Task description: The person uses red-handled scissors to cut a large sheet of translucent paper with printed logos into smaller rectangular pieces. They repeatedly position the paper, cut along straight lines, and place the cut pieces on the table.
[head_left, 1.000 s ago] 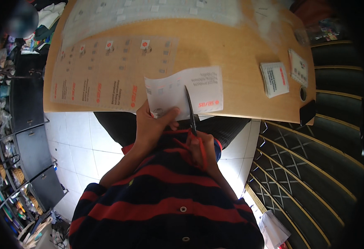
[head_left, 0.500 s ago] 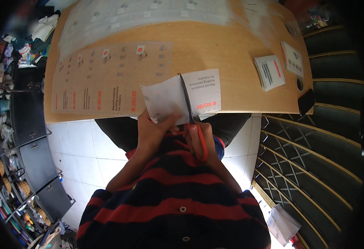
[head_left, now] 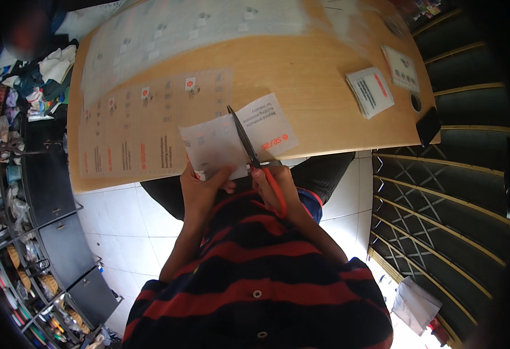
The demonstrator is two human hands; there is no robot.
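Observation:
My left hand is closed on the lower edge of a whitish printed sheet, thumb on top. My right hand grips a pair of scissors with red-orange handles and long dark blades. The blades look nearly closed and lie across the sheet, tips at its far edge. The part of the sheet to the right of the blades carries dark and orange print. Whether the sheet is cut through along the blades, I cannot tell. Both hands are at the table's near edge, above my lap.
On the wooden table, a translucent printed sheet lies at left and larger film at the far side. Card-like stacks and a dark flat object sit right. Cluttered shelving stands left, a folding metal gate right.
The view has shifted a little. The sheet and scissors have turned slightly counter-clockwise, with the blade tips now further left. Both hands keep their hold.

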